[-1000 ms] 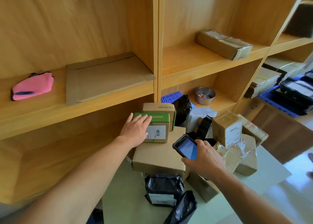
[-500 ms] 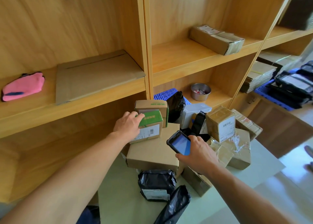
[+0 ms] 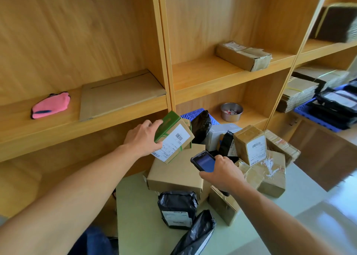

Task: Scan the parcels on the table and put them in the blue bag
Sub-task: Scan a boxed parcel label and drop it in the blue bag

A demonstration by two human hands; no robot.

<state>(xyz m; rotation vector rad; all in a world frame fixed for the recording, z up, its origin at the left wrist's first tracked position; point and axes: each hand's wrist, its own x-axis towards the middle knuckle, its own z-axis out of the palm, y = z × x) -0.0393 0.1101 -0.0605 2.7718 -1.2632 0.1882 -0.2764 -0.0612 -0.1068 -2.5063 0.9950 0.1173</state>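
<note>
My left hand (image 3: 144, 139) grips a small brown box with a green top (image 3: 173, 139), lifted and tilted above the pile so its white barcode label faces me. My right hand (image 3: 222, 172) holds a black handheld scanner (image 3: 203, 161) with a blue screen, just right of and below that box. Under them lies a large plain cardboard box (image 3: 175, 175) on the pale green table (image 3: 139, 216). More taped brown boxes (image 3: 249, 146) and black poly-bag parcels (image 3: 176, 208) crowd the table. A bit of blue fabric (image 3: 94, 241) shows at the bottom edge, below the table's left side.
Wooden shelving (image 3: 168, 61) rises directly behind the table. On it sit a pink pouch (image 3: 51, 108), a flat cardboard sheet (image 3: 119, 92), a long brown parcel (image 3: 243, 55) and a metal bowl (image 3: 231, 111). Blue crates with black parcels (image 3: 336, 108) stand at the right.
My left hand has lifted the green-topped box off the pile and tilted it, turning its label toward the scanner. My right hand with the scanner has stayed roughly in place.
</note>
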